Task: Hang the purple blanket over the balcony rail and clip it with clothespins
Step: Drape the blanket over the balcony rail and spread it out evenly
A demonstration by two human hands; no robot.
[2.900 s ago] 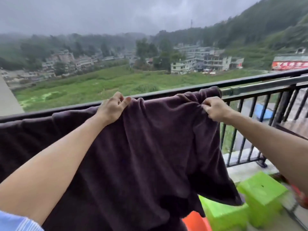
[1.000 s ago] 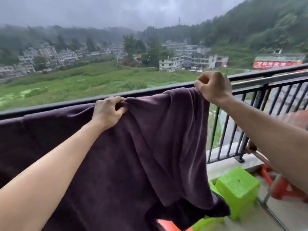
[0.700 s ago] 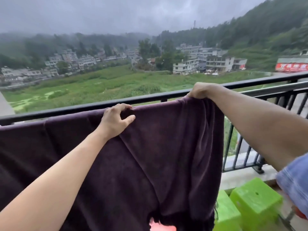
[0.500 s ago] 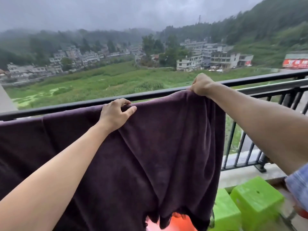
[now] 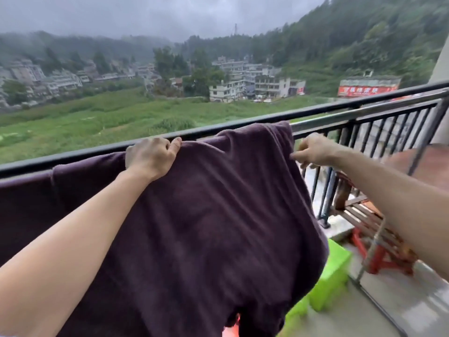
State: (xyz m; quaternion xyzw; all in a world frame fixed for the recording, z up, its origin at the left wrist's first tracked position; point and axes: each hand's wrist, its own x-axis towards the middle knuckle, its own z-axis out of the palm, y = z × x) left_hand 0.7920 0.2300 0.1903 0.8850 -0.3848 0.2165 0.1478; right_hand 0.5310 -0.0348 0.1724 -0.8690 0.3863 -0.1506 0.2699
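Currently draping: left hand (image 5: 150, 158) grips the blanket (image 5: 218, 227) atop the rail (image 5: 73, 158); right hand (image 5: 313, 152), at its three o'clock edge, is blurred, grip unclear. Next probably calls for clothespins.

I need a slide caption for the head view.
Left hand grips the blanket on the rail; right hand at its edge.

Purple blanket (image 5: 206, 227): cut off by the frame at 9 and 6 o'clock. Silver balcony rail (image 5: 340, 117): buried under the cloth from centre out to 9 o'clock. Left hand (image 5: 150, 159): fingertips out of sight over the top fold. Right hand (image 5: 315, 152) at 3 o'clock: motion-smeared; pinching or merely touching the blanket's edge, can't tell. Green stool (image 5: 332, 271) at 5 o'clock: half covered by cloth. Orange scrap (image 5: 230, 330) at 6 o'clock: unidentifiable. Red banner (image 5: 366, 90) at 2 o'clock: lettering too small to read.
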